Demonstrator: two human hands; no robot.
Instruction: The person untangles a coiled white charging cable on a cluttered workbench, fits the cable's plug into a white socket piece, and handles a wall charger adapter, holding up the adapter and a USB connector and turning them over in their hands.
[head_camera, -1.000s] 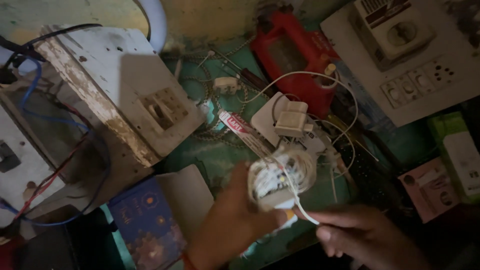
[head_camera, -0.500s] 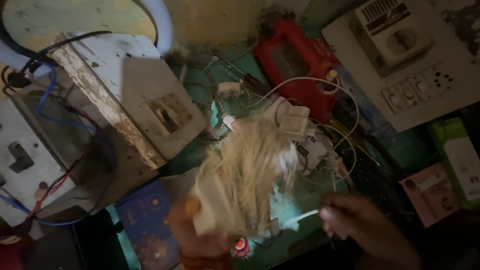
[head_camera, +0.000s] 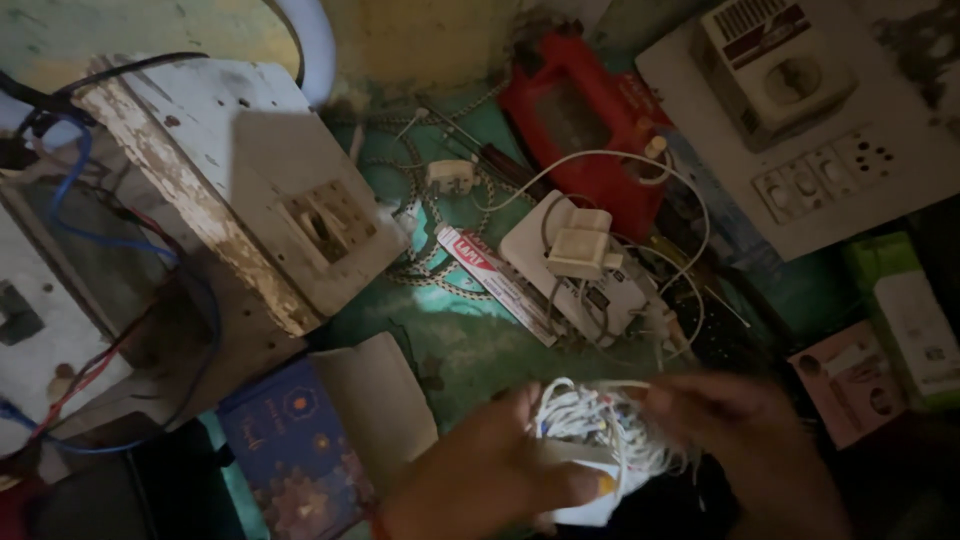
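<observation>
Low over the green table (head_camera: 450, 350), the left hand (head_camera: 490, 475) grips a white cable bundle (head_camera: 590, 420) that the right hand (head_camera: 740, 420) pinches, near a red-and-white tube (head_camera: 497, 282), a blue patterned box (head_camera: 295, 450) and a pink carton (head_camera: 850, 380).

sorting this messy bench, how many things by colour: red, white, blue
red: 1, the power tool
white: 3, the wire bundle in both hands, the charger, the switch board
blue: 1, the patterned booklet
total: 5

Dim light; worn green tabletop (head_camera: 470, 345), yellowed wall (head_camera: 420, 40).
</observation>
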